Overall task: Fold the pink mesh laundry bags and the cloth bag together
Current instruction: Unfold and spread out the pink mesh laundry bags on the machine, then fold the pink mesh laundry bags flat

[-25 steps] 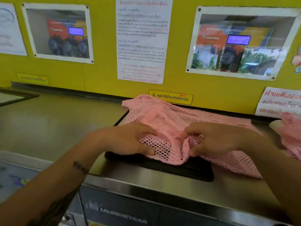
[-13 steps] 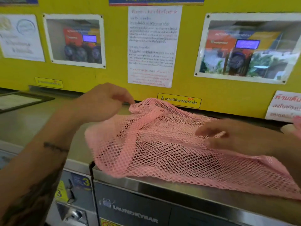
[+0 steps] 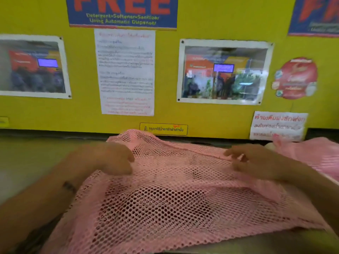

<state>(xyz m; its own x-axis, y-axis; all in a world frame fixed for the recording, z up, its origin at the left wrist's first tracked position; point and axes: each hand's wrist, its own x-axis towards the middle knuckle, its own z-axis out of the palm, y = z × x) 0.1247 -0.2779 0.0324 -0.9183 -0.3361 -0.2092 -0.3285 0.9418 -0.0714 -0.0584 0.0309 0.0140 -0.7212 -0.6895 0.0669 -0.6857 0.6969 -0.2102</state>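
A pink mesh laundry bag [image 3: 168, 204] lies spread wide over the top of a washing machine in front of me. My left hand [image 3: 111, 160] rests on its left side with the fingers curled into the mesh. Over on the bag's upper right part, my right hand [image 3: 251, 162] pinches a raised fold between its fingertips. A second pink mesh bag [image 3: 311, 153] lies at the far right, partly out of frame. Both hands are blurred. No cloth bag is visible.
The steel machine top [image 3: 33, 162] stretches to the left. Straight behind the bag rises a yellow wall [image 3: 211, 114] with posters, a printed notice [image 3: 126, 72] and a small warning sticker [image 3: 163, 129].
The bag went from bunched under both hands to spread flat and wide. My left hand lifted its left edge outward, then came down onto the mesh. The view tilted upward.
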